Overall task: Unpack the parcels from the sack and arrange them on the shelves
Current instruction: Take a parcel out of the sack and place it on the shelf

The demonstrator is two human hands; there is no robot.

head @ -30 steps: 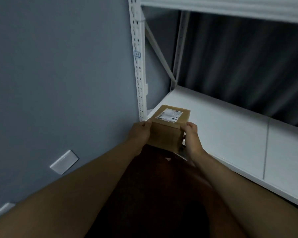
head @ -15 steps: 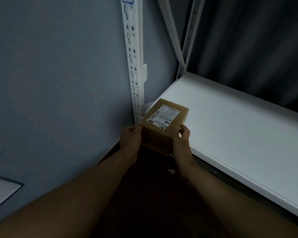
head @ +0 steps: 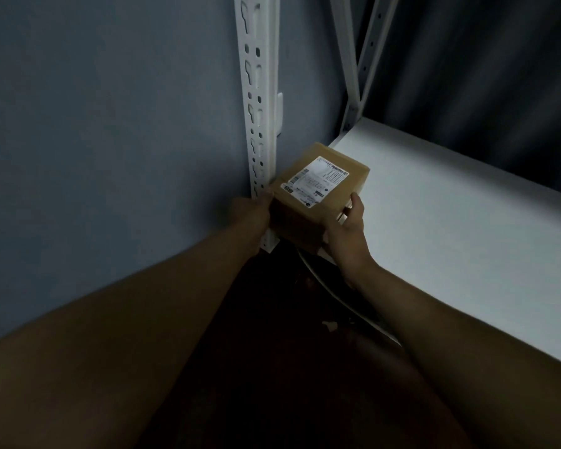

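Observation:
A small brown cardboard parcel [head: 308, 202] with a white printed label on top sits at the near left corner of the white shelf board [head: 450, 228]. Both hands grip it. My left hand [head: 251, 210] presses its left side, close against the shelf's front upright. My right hand [head: 345, 230] holds its right front corner, thumb on the top edge. The parcel's front part overhangs the shelf's front edge. No sack shows in this view.
A white slotted upright post [head: 259, 102] stands just left of the parcel, against a grey-blue wall [head: 110, 140]. Diagonal braces [head: 353, 59] and a dark curtain [head: 483, 69] are behind the shelf. Below the shelf it is dark.
The view has dropped and moved closer. The parcel stays in both hands at the shelf's left corner and has turned slightly clockwise, nearer the upright.

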